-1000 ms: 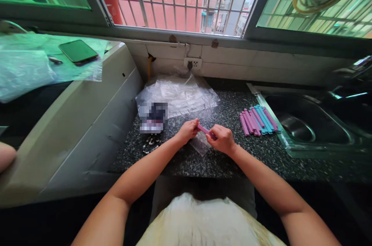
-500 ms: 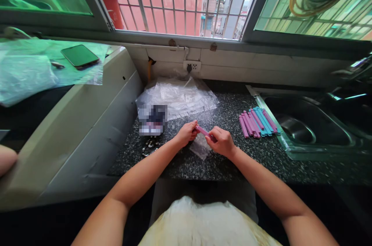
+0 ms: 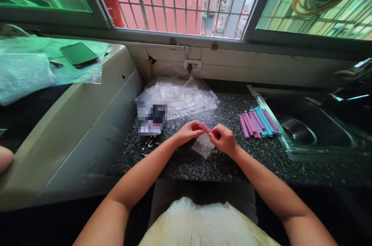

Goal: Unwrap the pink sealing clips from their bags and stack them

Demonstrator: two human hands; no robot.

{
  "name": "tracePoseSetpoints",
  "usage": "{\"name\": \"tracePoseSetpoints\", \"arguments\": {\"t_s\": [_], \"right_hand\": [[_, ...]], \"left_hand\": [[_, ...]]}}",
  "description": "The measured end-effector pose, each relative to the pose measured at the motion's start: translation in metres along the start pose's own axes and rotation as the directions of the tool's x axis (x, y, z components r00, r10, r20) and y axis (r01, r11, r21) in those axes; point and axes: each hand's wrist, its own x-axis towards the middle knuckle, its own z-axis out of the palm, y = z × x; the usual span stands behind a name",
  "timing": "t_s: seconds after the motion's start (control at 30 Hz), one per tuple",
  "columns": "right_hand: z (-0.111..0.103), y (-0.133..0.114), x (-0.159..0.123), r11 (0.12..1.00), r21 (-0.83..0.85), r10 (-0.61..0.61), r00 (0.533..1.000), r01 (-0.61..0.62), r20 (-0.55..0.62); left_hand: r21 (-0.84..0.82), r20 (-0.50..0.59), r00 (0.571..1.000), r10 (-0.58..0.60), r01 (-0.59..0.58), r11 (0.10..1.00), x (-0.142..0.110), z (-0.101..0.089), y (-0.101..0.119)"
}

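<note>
Between my hands, over the speckled dark counter, is a pink plastic stick (image 3: 205,128), tilted down to the right. My left hand (image 3: 190,131) pinches its far-left end with thumb and fingers. The other end is gripped by my right hand (image 3: 223,138), fingers curled round it. Beneath the hands lies a small clear plastic bag (image 3: 203,147) on the counter. To the right is a pile of pink and blue sticks (image 3: 258,123), several of each colour. Small shiny metal pieces (image 3: 148,144) lie scattered left of my left forearm.
Clear plastic bags (image 3: 180,97) are heaped at the back, beside a blurred-out package (image 3: 153,119). A sink (image 3: 319,122) lies right of the pile. On the left, a phone (image 3: 79,54) rests on plastic sheeting atop a white appliance (image 3: 95,122). Part of another person shows at the left edge.
My left hand's fingers have loosened and shifted on the stick's end, with the thumb now lower. The stick has moved slightly right. My right hand keeps its hold.
</note>
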Motion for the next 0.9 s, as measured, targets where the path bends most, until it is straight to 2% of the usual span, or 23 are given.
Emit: {"name": "tracePoseSetpoints", "arguments": {"t_s": [0.2, 0.4, 0.63, 0.9], "right_hand": [[0.0018, 0.001, -0.0008, 0.999, -0.027, -0.045, 0.999, 0.045, -0.002], [0.0015, 0.002, -0.0015, 0.995, -0.049, -0.081, 0.997, 0.082, 0.018], [0.0004, 0.0025, -0.0008, 0.99, -0.095, -0.105, 0.994, 0.105, 0.013], [-0.0067, 0.0014, 0.0052, 0.977, -0.168, -0.149, 0.986, 0.134, -0.08]], "left_hand": [[-0.084, -0.008, 1.0, 0.027, -0.027, 0.996, 0.0005, 0.0024, -0.0045], [-0.047, -0.025, 1.0, 0.011, -0.013, 0.999, 0.0011, -0.0003, -0.0072], [-0.085, -0.044, 0.999, -0.006, 0.002, 0.996, 0.0008, 0.0006, -0.0053], [-0.06, -0.062, 0.998, 0.015, -0.019, 0.998, 0.0015, -0.0053, -0.003]]}}
